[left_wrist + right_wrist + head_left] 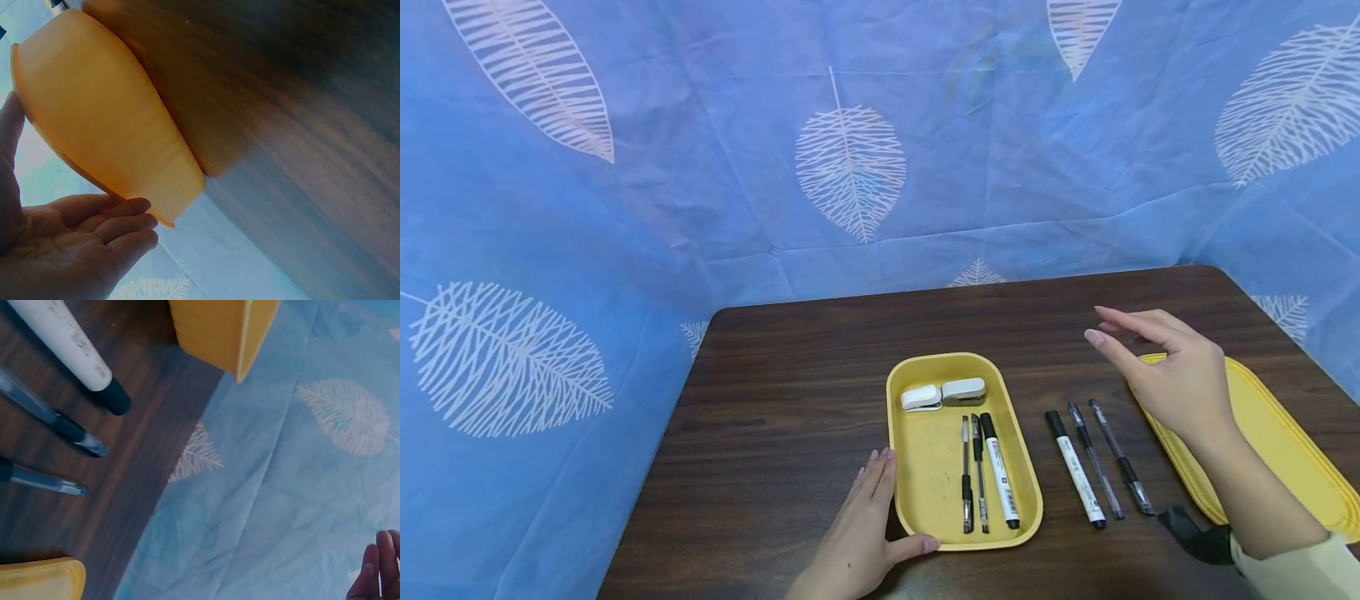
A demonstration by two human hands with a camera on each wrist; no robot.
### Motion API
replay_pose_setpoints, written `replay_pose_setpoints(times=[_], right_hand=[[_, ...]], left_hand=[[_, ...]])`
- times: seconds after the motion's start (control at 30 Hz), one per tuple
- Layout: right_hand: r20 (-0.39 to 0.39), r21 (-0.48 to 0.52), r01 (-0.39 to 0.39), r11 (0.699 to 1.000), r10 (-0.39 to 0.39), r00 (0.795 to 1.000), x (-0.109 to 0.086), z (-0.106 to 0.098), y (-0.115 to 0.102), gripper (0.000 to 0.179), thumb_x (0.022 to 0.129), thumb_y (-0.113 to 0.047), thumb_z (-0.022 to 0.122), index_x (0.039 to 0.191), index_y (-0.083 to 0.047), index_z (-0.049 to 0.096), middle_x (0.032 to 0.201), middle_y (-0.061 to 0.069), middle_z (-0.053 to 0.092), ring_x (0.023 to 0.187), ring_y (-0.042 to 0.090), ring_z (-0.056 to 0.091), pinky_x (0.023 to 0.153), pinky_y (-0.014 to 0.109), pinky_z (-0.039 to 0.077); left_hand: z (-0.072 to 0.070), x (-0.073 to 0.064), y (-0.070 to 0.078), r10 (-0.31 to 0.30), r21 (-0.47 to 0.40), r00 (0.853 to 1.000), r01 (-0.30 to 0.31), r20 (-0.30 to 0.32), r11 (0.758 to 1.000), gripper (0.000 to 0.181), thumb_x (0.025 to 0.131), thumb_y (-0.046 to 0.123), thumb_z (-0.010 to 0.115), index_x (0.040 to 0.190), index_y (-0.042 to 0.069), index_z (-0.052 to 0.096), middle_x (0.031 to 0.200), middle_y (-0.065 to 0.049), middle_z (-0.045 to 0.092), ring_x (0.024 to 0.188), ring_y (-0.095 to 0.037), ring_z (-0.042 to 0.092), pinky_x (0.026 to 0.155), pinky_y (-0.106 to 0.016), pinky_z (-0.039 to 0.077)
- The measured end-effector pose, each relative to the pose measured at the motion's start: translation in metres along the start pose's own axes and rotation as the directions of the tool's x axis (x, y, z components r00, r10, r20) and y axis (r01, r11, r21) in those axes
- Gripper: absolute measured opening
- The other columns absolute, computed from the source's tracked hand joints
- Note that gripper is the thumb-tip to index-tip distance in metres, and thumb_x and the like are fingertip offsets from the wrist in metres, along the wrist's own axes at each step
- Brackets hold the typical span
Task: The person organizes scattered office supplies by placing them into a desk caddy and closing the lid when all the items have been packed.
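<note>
Through the head camera I count two yellow trays on the worktop [790,400]. The deep tray [925,483] sits left of the other; the shallow tray [1288,450] lies by the worktop's right edge.

My left hand [861,533] holds the deep tray at its near-left corner: thumb on the near edge, the other fingers together and fairly straight against the left edge. Inside I count two white staplers [964,391], end to end by the far edge, and three writing tools along the right edge: two slim pens [967,500] and, outermost, one white marker [1000,471].

Three more lie loose on the worktop between the trays: one black-capped marker [1078,475] nearest the deep tray, then two clear pens [1127,469].

My right hand [1180,375] hangs above the shallow tray's far-left corner, thumb and forefinger slightly apart, nothing between them.
</note>
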State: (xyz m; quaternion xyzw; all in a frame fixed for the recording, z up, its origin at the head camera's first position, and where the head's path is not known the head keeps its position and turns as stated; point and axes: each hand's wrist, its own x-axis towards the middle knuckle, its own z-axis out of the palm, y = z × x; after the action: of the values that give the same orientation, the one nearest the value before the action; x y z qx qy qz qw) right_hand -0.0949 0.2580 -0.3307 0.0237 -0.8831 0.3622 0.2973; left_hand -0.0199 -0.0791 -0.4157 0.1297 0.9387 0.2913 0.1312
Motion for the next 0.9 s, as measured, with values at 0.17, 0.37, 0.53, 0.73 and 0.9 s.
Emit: replay_pose_setpoints(times=[0.17, 0.37, 0.53, 0.73, 0.9], right_hand=[[0.003, -0.029, -0.032, 0.999, 0.032, 0.999, -0.007, 0.001, 0.007, 0.038, 0.082, -0.023, 0.078, 0.118, -0.016, 0.072, 0.091, -0.045, 0.05, 0.09, -0.024, 0.044, 0.06, 0.006, 0.032], [0.03, -0.054, -0.064, 0.996, 0.066, 0.997, -0.016, 0.003, 0.015, 0.038, 0.082, -0.026, 0.078, 0.119, -0.016, 0.071, 0.089, -0.045, 0.049, 0.086, -0.024, 0.042, 0.05, 0.013, 0.034], [0.037, -0.045, -0.05, 0.998, 0.052, 0.998, -0.025, 0.01, 0.022, 0.036, 0.081, -0.024, 0.079, 0.115, -0.015, 0.073, 0.087, -0.045, 0.05, 0.084, -0.023, 0.043, 0.053, 0.01, 0.035], [0.05, -0.04, -0.009, 0.999, 0.011, 0.999, -0.037, 0.02, 0.035, 0.032, 0.08, -0.019, 0.079, 0.111, -0.012, 0.075, 0.076, -0.032, 0.052, 0.067, -0.013, 0.041, 0.046, 0.017, 0.028], [0.077, -0.038, -0.012, 0.999, 0.015, 0.997, -0.049, 0.026, 0.042, 0.031, 0.079, -0.016, 0.08, 0.109, -0.01, 0.075, 0.075, -0.024, 0.054, 0.062, -0.007, 0.041, 0.048, 0.015, 0.031]], left_hand=[[0.0, 0.0, 0.0, 0.001, 0.001, 1.0, -0.001, -0.002, 1.0, 0.108, 0.074, 0.062, 0.071, 0.153, 0.006, 0.025, 0.161, -0.011, 0.024, 0.149, -0.031, 0.02, 0.117, -0.055, 0.027], [0.0, -0.001, 0.0, 0.007, -0.01, 1.0, -0.007, -0.004, 1.0, 0.107, 0.075, 0.062, 0.071, 0.153, 0.006, 0.025, 0.161, -0.011, 0.023, 0.149, -0.031, 0.02, 0.117, -0.055, 0.026], [0.0, 0.001, 0.0, 0.008, -0.005, 1.0, -0.008, -0.008, 1.0, 0.106, 0.075, 0.06, 0.072, 0.153, 0.006, 0.026, 0.161, -0.011, 0.024, 0.15, -0.03, 0.02, 0.118, -0.054, 0.026], [0.0, 0.001, 0.0, 0.008, 0.0, 1.0, -0.008, -0.015, 1.0, 0.106, 0.075, 0.06, 0.072, 0.153, 0.006, 0.026, 0.161, -0.011, 0.024, 0.149, -0.031, 0.02, 0.117, -0.054, 0.026], [0.0, 0.0, -0.001, 0.015, 0.002, 1.0, -0.015, -0.011, 1.0, 0.107, 0.075, 0.061, 0.071, 0.153, 0.005, 0.025, 0.161, -0.012, 0.023, 0.149, -0.031, 0.021, 0.117, -0.055, 0.027]])
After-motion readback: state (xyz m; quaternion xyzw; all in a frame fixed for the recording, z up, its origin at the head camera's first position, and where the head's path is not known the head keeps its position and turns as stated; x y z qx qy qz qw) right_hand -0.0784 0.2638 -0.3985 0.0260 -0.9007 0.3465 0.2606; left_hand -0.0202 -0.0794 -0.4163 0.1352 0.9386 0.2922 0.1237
